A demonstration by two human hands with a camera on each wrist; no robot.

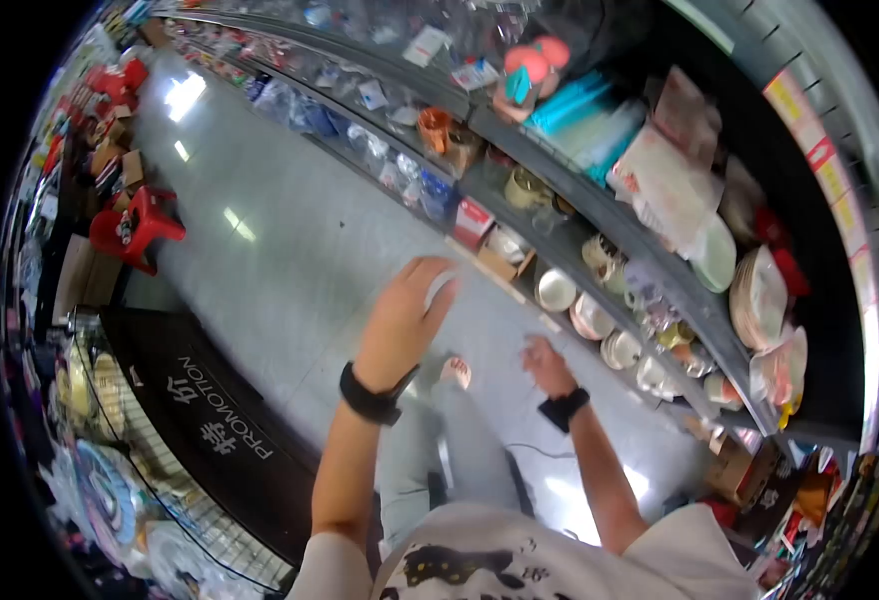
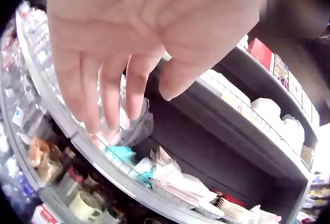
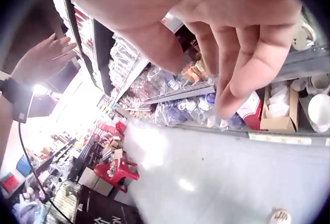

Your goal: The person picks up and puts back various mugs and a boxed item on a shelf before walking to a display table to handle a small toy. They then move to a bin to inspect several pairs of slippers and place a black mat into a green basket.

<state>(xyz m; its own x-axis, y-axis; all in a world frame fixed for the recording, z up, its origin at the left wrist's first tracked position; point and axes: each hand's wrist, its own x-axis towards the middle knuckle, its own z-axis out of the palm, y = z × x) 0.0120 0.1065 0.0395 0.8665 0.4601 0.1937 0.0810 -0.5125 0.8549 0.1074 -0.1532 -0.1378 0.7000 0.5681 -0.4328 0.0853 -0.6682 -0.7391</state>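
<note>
My left hand is raised over the aisle, and nothing is between its fingers. In the left wrist view its fingers extend loosely in front of a shelf with pale plates and plastic-wrapped packs. To the right and lower, my right hand hangs beside the lower shelves, near stacked white bowls. Its fingers bend loosely around nothing in the right wrist view. Both hands are apart from the goods. A black band circles the left wrist.
Long shelves of crockery and bagged goods line the right side. On the left stand a red plastic stool and a wire bin behind a black promotion panel. Grey floor runs between them. A cardboard box sits on the bottom shelf.
</note>
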